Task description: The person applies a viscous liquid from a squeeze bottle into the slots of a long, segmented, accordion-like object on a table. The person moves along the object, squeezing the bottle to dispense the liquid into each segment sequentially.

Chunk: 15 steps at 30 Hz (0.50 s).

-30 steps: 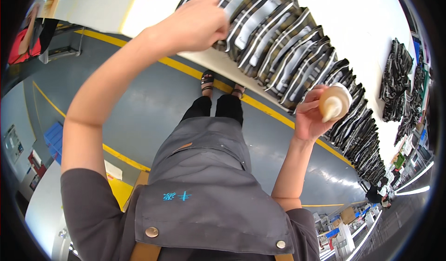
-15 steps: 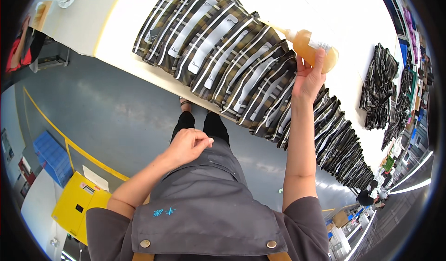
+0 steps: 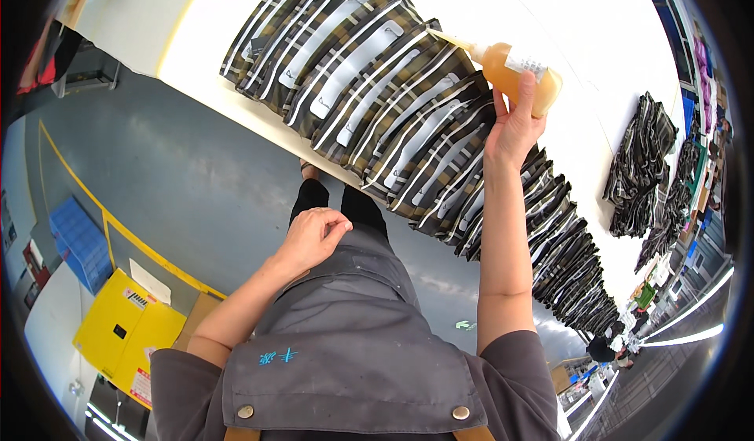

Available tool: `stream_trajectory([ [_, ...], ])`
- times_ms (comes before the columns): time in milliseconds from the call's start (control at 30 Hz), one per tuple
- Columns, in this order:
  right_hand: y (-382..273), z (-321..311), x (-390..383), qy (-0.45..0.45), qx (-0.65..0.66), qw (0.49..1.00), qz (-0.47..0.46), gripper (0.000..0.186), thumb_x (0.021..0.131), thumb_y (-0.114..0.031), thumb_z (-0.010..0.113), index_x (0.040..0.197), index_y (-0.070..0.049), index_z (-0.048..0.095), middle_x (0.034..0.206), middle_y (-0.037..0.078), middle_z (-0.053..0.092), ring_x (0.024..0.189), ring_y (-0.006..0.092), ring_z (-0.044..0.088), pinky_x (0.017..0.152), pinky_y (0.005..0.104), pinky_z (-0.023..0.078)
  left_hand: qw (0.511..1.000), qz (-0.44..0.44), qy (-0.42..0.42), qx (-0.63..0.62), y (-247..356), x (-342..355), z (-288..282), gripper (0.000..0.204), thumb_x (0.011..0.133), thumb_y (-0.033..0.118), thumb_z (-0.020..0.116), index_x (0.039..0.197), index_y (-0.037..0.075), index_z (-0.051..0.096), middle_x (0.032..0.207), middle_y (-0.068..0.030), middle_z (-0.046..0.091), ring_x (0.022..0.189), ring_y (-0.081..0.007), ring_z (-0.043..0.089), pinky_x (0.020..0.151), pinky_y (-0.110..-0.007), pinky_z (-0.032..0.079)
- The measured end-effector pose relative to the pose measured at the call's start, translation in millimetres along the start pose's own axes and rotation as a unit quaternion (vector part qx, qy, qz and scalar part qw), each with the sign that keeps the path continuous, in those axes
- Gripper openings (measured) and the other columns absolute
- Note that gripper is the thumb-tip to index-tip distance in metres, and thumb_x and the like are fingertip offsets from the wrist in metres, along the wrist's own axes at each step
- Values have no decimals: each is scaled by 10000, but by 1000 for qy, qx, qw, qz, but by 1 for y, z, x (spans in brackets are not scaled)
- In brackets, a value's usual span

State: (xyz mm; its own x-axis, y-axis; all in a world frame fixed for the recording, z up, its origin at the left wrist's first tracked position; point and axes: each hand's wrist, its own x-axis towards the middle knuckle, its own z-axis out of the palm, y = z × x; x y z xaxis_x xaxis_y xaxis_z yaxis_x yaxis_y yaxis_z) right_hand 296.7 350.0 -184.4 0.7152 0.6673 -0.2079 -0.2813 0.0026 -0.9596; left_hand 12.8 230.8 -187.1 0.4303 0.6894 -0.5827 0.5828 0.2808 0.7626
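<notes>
In the head view my right hand (image 3: 512,127) grips a squeeze bottle of amber liquid (image 3: 500,72) with a white label. Its long nozzle points left, its tip at the upper edge of a long row of overlapping plaid fabric pieces (image 3: 259,60). Pale grey oblong patches (image 3: 345,72) show on many of these pieces. My left hand (image 3: 312,235) is low in front of my grey apron, below the row, with its fingers curled; anything inside them is hidden.
The pieces lie along a white table (image 3: 565,40), with another plaid pile (image 3: 636,166) at right. Behind me at lower left are a yellow cabinet (image 3: 110,323) and blue crates (image 3: 77,237). A person's arm (image 3: 35,60) shows at far left; small figures appear down the aisle at right.
My left hand has dropped from the row to my apron. My right hand has moved up over the pieces, turning the bottle sideways, then shifted slightly left.
</notes>
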Motion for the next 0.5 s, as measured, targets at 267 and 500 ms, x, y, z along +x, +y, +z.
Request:
stream_trajectory([
  [267, -2, 0, -8, -14, -7, 1000, 11, 482, 767, -299, 719, 1114, -49, 495, 1063, 46, 540, 991, 157, 551, 819, 306, 513, 1000, -7, -8, 7, -1, -1, 2, 129, 818, 125, 586, 804, 14, 650, 679, -79, 592, 499, -130, 468, 486, -272, 376],
  [500, 1, 1, -21, -32, -26, 999, 24, 473, 788, -293, 697, 1125, -34, 489, 1074, 64, 537, 983, 156, 554, 788, 295, 530, 1000, 4, -3, 9, -6, -1, 0, 127, 815, 125, 587, 807, 12, 646, 675, -83, 588, 507, -140, 477, 488, -279, 376],
])
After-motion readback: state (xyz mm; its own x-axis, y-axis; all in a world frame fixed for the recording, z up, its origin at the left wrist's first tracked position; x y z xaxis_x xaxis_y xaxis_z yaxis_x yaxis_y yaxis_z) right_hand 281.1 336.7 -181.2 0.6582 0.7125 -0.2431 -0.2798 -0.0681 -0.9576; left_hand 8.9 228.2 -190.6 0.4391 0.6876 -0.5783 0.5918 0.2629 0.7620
